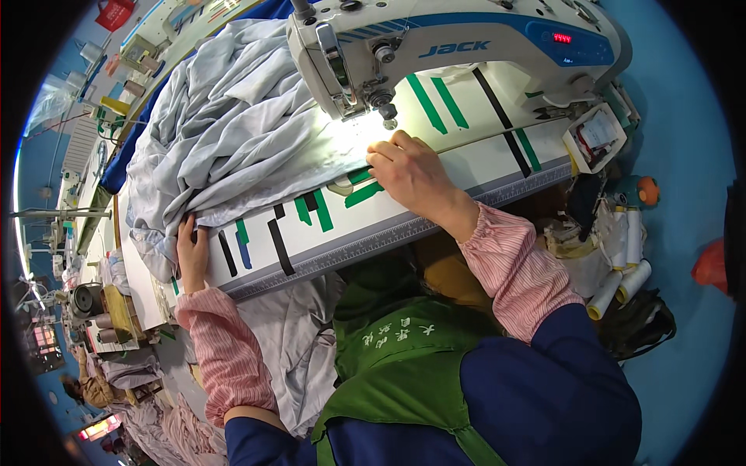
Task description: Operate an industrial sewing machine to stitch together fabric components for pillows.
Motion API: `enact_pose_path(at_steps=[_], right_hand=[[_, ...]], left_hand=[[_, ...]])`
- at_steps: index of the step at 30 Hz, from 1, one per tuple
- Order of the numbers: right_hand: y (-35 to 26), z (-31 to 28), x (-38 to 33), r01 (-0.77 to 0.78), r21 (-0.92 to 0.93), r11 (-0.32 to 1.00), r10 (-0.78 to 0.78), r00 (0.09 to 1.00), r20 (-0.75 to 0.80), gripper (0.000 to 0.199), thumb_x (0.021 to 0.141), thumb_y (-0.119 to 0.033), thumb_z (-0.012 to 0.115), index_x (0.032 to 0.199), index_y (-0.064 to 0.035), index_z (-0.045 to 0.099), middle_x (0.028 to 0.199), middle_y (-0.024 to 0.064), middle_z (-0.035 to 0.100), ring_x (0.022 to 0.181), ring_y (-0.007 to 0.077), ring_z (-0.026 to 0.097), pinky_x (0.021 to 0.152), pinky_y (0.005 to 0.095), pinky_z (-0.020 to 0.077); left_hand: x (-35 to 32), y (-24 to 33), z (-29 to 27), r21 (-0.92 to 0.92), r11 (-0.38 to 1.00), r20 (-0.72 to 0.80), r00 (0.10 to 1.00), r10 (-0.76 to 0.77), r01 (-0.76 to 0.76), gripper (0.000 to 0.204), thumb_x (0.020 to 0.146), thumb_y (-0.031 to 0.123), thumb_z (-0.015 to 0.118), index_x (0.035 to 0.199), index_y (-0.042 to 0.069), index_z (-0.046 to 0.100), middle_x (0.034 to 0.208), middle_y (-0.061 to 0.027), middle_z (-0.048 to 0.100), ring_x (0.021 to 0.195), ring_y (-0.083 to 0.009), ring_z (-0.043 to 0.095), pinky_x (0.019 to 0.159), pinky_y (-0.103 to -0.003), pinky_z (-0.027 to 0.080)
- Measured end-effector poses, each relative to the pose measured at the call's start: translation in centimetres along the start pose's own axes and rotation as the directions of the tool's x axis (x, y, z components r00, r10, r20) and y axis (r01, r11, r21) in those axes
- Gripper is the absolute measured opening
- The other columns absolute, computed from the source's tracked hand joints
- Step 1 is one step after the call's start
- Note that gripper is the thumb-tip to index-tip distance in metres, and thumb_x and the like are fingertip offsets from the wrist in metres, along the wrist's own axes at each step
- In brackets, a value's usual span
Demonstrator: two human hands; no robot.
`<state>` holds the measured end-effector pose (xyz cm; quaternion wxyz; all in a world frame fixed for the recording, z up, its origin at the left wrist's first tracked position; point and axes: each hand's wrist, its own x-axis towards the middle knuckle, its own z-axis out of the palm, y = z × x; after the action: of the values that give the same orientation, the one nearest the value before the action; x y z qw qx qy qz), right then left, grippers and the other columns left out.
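Observation:
A large, crumpled piece of light grey fabric (233, 116) is heaped across the left of the sewing table, its near edge running toward the lit needle area of a white and blue sewing machine (466, 39). My right hand (412, 175) is closed, its bent fingers pinching that edge just in front of the needle; the fingertips are partly hidden. At the left end, my left hand (190, 248) grips the fabric's near edge between thumb and fingers. Both forearms wear pink striped sleeve covers (521, 268).
Green and black tape strips mark the white tabletop (342, 225), and a measuring scale (365, 242) lines its front edge. A white box (594, 138) of small items sits at the right, above thread cones (622, 287). More grey cloth (287, 326) hangs over my lap.

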<state>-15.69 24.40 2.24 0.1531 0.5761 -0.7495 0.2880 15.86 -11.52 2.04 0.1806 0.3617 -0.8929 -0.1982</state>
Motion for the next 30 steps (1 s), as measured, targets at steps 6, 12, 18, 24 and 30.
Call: enact_pose_path(at_steps=[6, 12, 18, 24, 30], right_hand=[[0.8, 0.5, 0.5, 0.02, -0.017, 1.0, -0.021, 0.998, -0.067, 0.018, 0.08, -0.014, 0.069, 0.096, -0.007, 0.07, 0.103, 0.0008, 0.068, 0.089, 0.0206, 0.058, 0.082, 0.0322, 0.0501], [1.6, 0.8, 0.5, 0.014, 0.137, 0.99, 0.001, 0.994, -0.108, 0.013, 0.083, -0.016, 0.068, 0.094, -0.0085, 0.069, 0.099, 0.0047, 0.067, 0.091, 0.0239, 0.059, 0.084, 0.0354, 0.0492], [11.6, 0.2, 4.8, -0.397, -0.408, 0.822, 0.237, 0.89, -0.389, 0.019, 0.079, -0.022, 0.071, 0.092, -0.008, 0.067, 0.091, 0.0093, 0.065, 0.094, 0.028, 0.06, 0.078, 0.0405, 0.0469], [9.5, -1.6, 2.8, -0.282, -0.41, 0.867, 0.19, 0.949, -0.251, 0.006, 0.076, -0.015, 0.069, 0.078, -0.0086, 0.068, 0.084, 0.0056, 0.067, 0.086, 0.0247, 0.063, 0.076, 0.0407, 0.0456], [2.7, -3.8, 0.7, 0.046, 0.095, 0.994, -0.049, 0.998, 0.026, 0.008, 0.079, -0.005, 0.066, 0.087, -0.0068, 0.065, 0.083, 0.0077, 0.067, 0.083, 0.0247, 0.064, 0.081, 0.0398, 0.0458]], left_hand=[[2.6, -0.2, 0.4, 0.035, 0.999, -0.017, 1.0, -0.004, 0.005, 0.05, 0.09, 0.021, 0.06, 0.131, -0.006, 0.052, 0.126, -0.0203, 0.056, 0.119, -0.0321, 0.053, 0.102, -0.032, 0.038], [1.6, -0.3, -0.4, -0.021, 1.0, 0.07, 0.998, 0.011, -0.01, 0.053, 0.088, 0.02, 0.062, 0.133, -0.006, 0.05, 0.124, -0.0173, 0.055, 0.118, -0.0286, 0.052, 0.102, -0.031, 0.037], [1.9, 0.9, -0.9, -0.08, 0.993, 0.02, 0.996, 0.087, -0.085, 0.048, 0.09, 0.018, 0.062, 0.131, -0.005, 0.053, 0.122, -0.0165, 0.058, 0.115, -0.0278, 0.055, 0.1, -0.03, 0.039], [1.1, 2.3, -1.8, 0.123, 0.969, -0.485, 0.865, -0.131, 0.216, 0.03, 0.09, 0.014, 0.06, 0.115, -0.001, 0.066, 0.103, -0.0135, 0.072, 0.09, -0.0258, 0.068, 0.084, -0.032, 0.05], [-3.1, 29.0, 9.4, 0.072, 0.691, -0.313, 0.641, 0.7, -0.719, 0.033, 0.081, 0.0, 0.06, 0.114, 0.002, 0.061, 0.109, -0.0134, 0.065, 0.106, -0.0315, 0.061, 0.092, -0.043, 0.045]])
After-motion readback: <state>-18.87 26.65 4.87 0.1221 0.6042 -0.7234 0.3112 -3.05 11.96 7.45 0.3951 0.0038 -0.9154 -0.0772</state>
